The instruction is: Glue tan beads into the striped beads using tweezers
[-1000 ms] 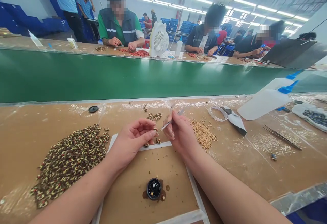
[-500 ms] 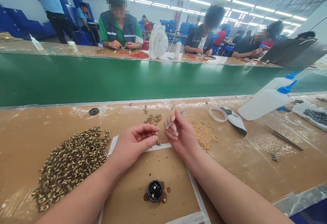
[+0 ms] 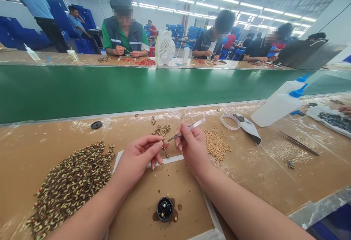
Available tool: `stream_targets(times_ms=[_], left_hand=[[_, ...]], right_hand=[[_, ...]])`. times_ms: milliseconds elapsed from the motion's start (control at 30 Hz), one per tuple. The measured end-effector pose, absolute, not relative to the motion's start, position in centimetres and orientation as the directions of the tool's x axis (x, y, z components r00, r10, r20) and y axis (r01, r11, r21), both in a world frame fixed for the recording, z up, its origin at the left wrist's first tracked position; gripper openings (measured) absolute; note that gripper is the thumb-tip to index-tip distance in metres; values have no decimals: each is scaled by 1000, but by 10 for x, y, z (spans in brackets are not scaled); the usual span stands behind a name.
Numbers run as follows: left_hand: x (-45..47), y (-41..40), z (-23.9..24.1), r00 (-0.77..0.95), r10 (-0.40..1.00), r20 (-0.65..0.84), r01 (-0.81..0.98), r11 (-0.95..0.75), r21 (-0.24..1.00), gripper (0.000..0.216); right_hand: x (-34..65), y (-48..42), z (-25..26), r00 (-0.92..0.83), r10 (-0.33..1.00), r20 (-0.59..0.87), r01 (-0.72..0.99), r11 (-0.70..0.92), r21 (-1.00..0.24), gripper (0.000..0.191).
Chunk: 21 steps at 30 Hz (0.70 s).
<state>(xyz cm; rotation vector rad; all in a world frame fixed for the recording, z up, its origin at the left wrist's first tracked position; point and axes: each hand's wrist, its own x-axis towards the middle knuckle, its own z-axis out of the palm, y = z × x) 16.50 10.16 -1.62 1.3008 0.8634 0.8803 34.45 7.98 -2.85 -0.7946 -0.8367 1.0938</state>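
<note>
My left hand (image 3: pixel 139 156) is closed in a pinch, thumb and fingers pressed on a tiny piece I cannot make out. My right hand (image 3: pixel 192 147) grips metal tweezers (image 3: pixel 188 128), their tip pointing left to my left fingertips. A big pile of small patterned brown-and-cream pieces (image 3: pixel 68 183) lies to the left. A heap of tan beads (image 3: pixel 216 145) sits right of my right hand. A small cluster of finished pieces (image 3: pixel 161 129) lies just beyond my hands. A black cap with dark liquid (image 3: pixel 165 209) stands near the front.
Two squeeze bottles with blue caps (image 3: pixel 276 105) lie at the right, by a tape ring (image 3: pixel 230 121), spare tweezers (image 3: pixel 297 143) and a bag of dark pieces (image 3: pixel 333 117). A green conveyor belt (image 3: pixel 137 86) runs behind the bench. Several people work across it, near a white fan (image 3: pixel 164 48).
My right hand has tilted the tweezers flatter and brought their tip back to my left fingertips. My left hand has closed into a tighter pinch. The view shifted slightly downward.
</note>
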Motion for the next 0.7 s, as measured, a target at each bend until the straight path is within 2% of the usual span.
stream_targets(times_ms=[267, 700], left_hand=[[165, 101, -17, 430, 902, -32, -68, 67, 995, 38], [165, 100, -18, 474, 880, 34, -48, -13, 999, 32]], right_hand=[[343, 78, -25, 280, 946, 162, -341, 256, -905, 51], [343, 78, -26, 269, 953, 141, -360, 235, -903, 50]])
